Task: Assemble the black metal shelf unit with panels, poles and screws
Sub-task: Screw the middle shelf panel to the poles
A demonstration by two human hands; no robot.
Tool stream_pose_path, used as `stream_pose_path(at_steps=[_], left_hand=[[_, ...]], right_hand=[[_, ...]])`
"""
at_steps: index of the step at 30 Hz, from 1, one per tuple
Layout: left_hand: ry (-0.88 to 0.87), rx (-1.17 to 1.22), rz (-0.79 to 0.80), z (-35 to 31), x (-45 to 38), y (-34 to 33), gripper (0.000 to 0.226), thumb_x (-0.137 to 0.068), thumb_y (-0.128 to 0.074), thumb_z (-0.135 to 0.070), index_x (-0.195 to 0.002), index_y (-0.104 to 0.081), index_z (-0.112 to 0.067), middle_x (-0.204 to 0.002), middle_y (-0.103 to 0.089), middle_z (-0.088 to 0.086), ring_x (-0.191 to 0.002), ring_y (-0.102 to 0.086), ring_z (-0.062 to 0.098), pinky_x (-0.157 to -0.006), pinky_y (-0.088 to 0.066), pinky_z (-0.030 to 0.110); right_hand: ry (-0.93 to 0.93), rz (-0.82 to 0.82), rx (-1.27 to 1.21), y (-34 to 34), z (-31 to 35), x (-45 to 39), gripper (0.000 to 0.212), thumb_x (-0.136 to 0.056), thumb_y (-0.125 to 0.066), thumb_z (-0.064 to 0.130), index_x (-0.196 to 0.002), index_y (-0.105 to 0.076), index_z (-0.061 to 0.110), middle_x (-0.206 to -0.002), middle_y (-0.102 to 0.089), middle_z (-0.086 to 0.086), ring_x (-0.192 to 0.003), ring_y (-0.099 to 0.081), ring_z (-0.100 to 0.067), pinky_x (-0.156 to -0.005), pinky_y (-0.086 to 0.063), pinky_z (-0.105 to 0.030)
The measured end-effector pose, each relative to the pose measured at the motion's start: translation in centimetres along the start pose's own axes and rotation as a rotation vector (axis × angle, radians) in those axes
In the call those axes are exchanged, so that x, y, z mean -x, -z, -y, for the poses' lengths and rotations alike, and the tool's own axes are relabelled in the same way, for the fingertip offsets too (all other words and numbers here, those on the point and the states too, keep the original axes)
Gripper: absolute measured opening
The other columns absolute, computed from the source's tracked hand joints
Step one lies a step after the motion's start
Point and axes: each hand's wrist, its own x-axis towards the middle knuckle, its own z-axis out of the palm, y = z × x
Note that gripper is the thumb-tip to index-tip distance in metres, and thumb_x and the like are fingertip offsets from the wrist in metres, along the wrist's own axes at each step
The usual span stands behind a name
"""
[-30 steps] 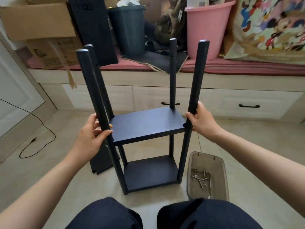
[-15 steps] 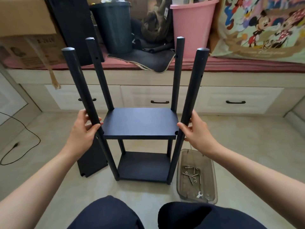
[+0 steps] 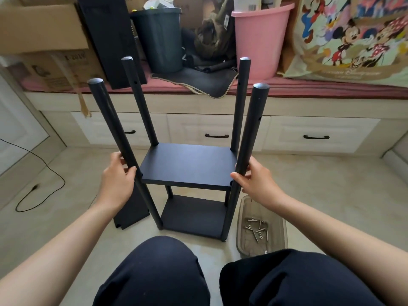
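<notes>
Head view — shelf unit (image 3: 187, 166) gripped between both hands.

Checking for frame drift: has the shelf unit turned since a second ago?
Yes. The shelf unit has swung from skewed to square with the drawers behind it.

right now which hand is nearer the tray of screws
Right. The right hand grips the front right pole just above the tray of screws; the left hand is across the shelf.

A beige tiled floor (image 3: 331, 195) is crossed by a black cable (image 3: 39, 173). A cream drawer bench (image 3: 209, 127) with black handles is topped by a pink cushion (image 3: 331, 89), where a pink bucket (image 3: 260, 40) and cardboard boxes (image 3: 39, 32) are set.
</notes>
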Motion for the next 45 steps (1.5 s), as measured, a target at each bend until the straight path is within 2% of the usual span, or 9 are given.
stream_pose_path(at_steps=[4, 8, 14, 18, 22, 29, 37, 42, 45], left_hand=[[0.101, -0.178, 0.017, -2.2, 2.4, 0.5, 0.017, -0.092, -0.061, -0.012, -0.109, -0.065, -0.009, -0.102, -0.072, 0.008, -0.09, -0.067, 0.024, -0.08, -0.055, 0.039], [-0.127, -0.344, 0.23, -8.5, 2.9, 0.8, 0.011, -0.088, -0.058, -0.012, -0.081, -0.066, -0.012, -0.085, -0.071, 0.006, -0.076, -0.064, 0.025, -0.071, -0.056, 0.036], [-0.383, -0.853, 0.702, -14.5, 2.1, -5.3, 0.044, -0.091, -0.06, -0.017, -0.134, -0.049, -0.018, -0.126, -0.057, 0.006, -0.106, -0.06, 0.027, -0.074, -0.052, 0.035], [-0.46, -1.016, 0.821, -11.8, 4.3, -10.5, 0.105, -0.086, -0.076, -0.032, -0.159, -0.001, -0.029, -0.165, -0.01, 0.002, -0.15, -0.011, 0.042, -0.109, -0.032, 0.064], [-0.555, -1.053, 0.778, -9.1, 4.5, -13.2, 0.109, -0.095, -0.066, -0.027, -0.155, 0.025, -0.032, -0.166, 0.023, -0.001, -0.151, 0.015, 0.044, -0.113, -0.015, 0.074], [-0.615, -1.028, 0.698, -8.3, 3.8, -14.3, 0.098, -0.1, -0.053, -0.009, -0.154, 0.026, -0.029, -0.166, 0.023, 0.006, -0.149, 0.013, 0.05, -0.11, -0.019, 0.075], [-0.693, -1.06, 0.64, -7.4, 4.4, -14.5, 0.106, -0.094, -0.06, -0.001, -0.155, 0.024, -0.02, -0.166, 0.02, 0.011, -0.147, 0.01, 0.056, -0.107, -0.018, 0.078], [-0.707, -1.055, 0.617, -6.9, 4.6, -14.7, 0.106, -0.094, -0.06, -0.003, -0.155, 0.024, -0.022, -0.167, 0.017, 0.011, -0.148, 0.008, 0.056, -0.107, -0.018, 0.079], [-0.713, -1.059, 0.6, -6.6, 4.6, -14.7, 0.102, -0.096, -0.057, -0.003, -0.155, 0.024, -0.021, -0.167, 0.017, 0.011, -0.148, 0.008, 0.056, -0.107, -0.018, 0.079]], right_hand=[[-0.072, 0.043, -0.002, 1.1, 0.8, 0.0, 0.017, -0.094, -0.063, 0.023, -0.109, -0.055, 0.022, -0.093, -0.06, 0.007, -0.074, -0.062, -0.004, -0.067, -0.05, -0.024], [-0.054, 0.008, -0.011, 2.5, 2.6, -0.2, 0.029, -0.094, -0.065, 0.026, -0.119, -0.054, 0.019, -0.101, -0.06, 0.009, -0.097, -0.062, -0.016, -0.086, -0.055, -0.041], [-0.011, -0.046, 0.0, 2.5, 3.8, 0.1, 0.023, -0.094, -0.065, 0.021, -0.113, -0.056, 0.012, -0.096, -0.062, 0.0, -0.094, -0.063, -0.024, -0.085, -0.056, -0.048], [0.02, -0.052, 0.041, 2.8, 3.5, 0.2, 0.02, -0.094, -0.066, 0.018, -0.11, -0.058, 0.01, -0.095, -0.065, -0.002, -0.09, -0.064, -0.023, -0.081, -0.057, -0.047], [0.057, -0.031, 0.104, 3.1, 2.8, 0.1, 0.016, -0.094, -0.066, 0.018, -0.106, -0.057, 0.019, -0.091, -0.064, 0.009, -0.092, -0.065, -0.015, -0.081, -0.058, -0.037], [0.096, -0.058, 0.078, 2.9, 2.1, 0.8, 0.022, -0.093, -0.068, 0.018, -0.108, -0.055, 0.026, -0.086, -0.061, 0.022, -0.075, -0.061, 0.014, -0.061, -0.046, -0.004], [0.107, -0.022, 0.128, 2.1, 2.9, 0.4, 0.029, -0.094, -0.066, 0.019, -0.121, -0.057, 0.018, -0.092, -0.066, 0.009, -0.084, -0.066, -0.011, -0.068, -0.052, -0.01], [0.078, -0.027, 0.114, 2.4, 2.8, -0.1, 0.023, -0.094, -0.066, 0.017, -0.115, -0.058, 0.014, -0.093, -0.069, 0.001, -0.085, -0.068, -0.018, -0.079, -0.059, -0.036], [0.096, -0.043, 0.123, 2.1, 2.9, -0.2, 0.019, -0.093, -0.066, 0.016, -0.11, -0.058, 0.015, -0.089, -0.068, 0.005, -0.083, -0.067, -0.015, -0.075, -0.058, -0.027]])
